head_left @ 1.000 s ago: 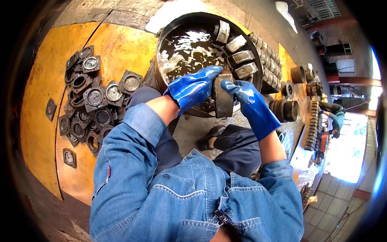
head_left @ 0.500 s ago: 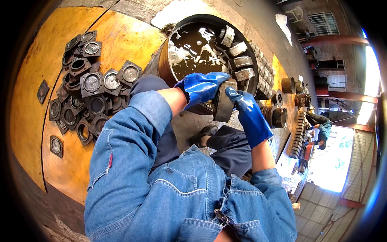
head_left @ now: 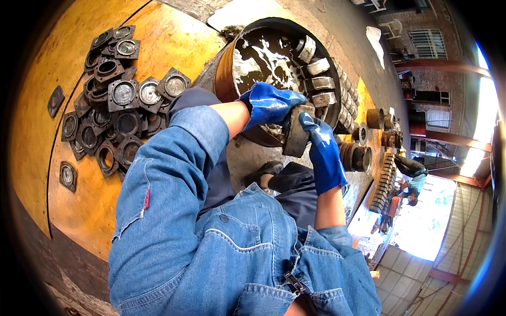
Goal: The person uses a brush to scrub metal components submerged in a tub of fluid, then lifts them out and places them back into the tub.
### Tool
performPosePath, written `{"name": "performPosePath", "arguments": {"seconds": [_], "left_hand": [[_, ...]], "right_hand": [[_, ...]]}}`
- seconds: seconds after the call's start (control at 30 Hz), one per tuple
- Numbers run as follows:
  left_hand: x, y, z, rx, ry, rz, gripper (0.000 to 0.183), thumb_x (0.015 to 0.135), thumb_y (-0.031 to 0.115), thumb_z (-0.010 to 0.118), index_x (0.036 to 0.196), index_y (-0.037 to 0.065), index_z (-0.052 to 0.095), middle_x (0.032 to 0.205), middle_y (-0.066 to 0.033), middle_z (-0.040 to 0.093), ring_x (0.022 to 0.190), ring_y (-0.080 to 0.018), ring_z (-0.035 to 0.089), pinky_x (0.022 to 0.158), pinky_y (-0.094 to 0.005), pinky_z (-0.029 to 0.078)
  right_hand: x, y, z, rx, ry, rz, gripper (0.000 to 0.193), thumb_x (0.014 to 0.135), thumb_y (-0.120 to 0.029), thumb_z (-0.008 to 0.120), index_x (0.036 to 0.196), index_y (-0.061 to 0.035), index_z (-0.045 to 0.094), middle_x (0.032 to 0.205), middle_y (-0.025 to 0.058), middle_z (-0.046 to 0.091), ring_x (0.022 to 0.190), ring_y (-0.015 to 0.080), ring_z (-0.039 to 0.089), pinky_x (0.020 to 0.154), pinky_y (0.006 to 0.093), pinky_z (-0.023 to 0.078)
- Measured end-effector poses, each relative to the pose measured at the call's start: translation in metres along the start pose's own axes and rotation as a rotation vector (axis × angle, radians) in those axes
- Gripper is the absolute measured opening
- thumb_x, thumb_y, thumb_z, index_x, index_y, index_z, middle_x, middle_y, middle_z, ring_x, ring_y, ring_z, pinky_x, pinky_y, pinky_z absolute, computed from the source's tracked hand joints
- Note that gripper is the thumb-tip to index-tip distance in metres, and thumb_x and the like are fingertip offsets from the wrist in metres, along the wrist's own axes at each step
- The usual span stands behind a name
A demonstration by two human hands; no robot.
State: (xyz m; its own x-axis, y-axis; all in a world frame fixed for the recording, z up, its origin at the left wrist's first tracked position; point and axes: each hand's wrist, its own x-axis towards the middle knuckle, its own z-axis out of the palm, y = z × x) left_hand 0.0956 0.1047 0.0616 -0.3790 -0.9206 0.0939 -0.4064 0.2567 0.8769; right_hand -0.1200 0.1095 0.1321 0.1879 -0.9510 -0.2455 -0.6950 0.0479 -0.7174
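Note:
Both my hands wear blue rubber gloves. Between them is a dark, squared metal part (head_left: 297, 138), held tilted over the near edge of a round drum (head_left: 225, 71). My left hand (head_left: 271, 104) is closed on its upper left side, and my right hand (head_left: 320, 139) grips its right side, thumb over the top. Dark liquid with white foam (head_left: 276, 58) fills the drum. Several wet metal blocks (head_left: 322, 82) sit along the drum's right inner side. The fingers behind the part are hidden.
On yellow sheeting at left lies a heap of square metal flanges with round openings (head_left: 124, 94). Stacked metal parts (head_left: 348, 100) stand right of the drum, with metal rings (head_left: 358, 158) nearer. Another person (head_left: 414, 181) is farther off at right.
The view has shifted slightly, so the drum appears farther right. Both hands keep hold of the metal part, which stays near the drum's edge at almost the same tilt.

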Motion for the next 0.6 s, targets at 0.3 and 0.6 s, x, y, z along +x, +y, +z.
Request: {"name": "performPosePath", "arguments": {"seconds": [0.3, 0.6], "left_hand": [[-0.006, 0.016, -0.014, -0.327, -0.075, -0.05, 0.04, 0.112, 0.028, 0.051, 0.149, 0.015, 0.06, 0.131, -0.0011, 0.072, 0.107, -0.0117, 0.068, 0.097, -0.0276, 0.055], [0.009, -0.004, 0.004, -0.529, -0.068, -0.087, 0.036, 0.107, 0.027, 0.055, 0.137, 0.01, 0.067, 0.129, -0.0088, 0.074, 0.123, -0.0239, 0.068, 0.106, -0.0321, 0.052]], "right_hand": [[-0.002, 0.013, -0.001, -0.095, 0.039, 0.01, 0.064, 0.097, -0.058, 0.068, 0.114, 0.0032, 0.068, 0.091, 0.0097, 0.063, 0.086, 0.0225, 0.055, 0.08, 0.0355, 0.046], [0.017, 0.039, -0.002, -0.04, 0.014, 0.037, 0.068, 0.095, -0.059, 0.07, 0.12, 0.0044, 0.067, 0.098, 0.0113, 0.066, 0.091, 0.0234, 0.057, 0.084, 0.0354, 0.046]]}}
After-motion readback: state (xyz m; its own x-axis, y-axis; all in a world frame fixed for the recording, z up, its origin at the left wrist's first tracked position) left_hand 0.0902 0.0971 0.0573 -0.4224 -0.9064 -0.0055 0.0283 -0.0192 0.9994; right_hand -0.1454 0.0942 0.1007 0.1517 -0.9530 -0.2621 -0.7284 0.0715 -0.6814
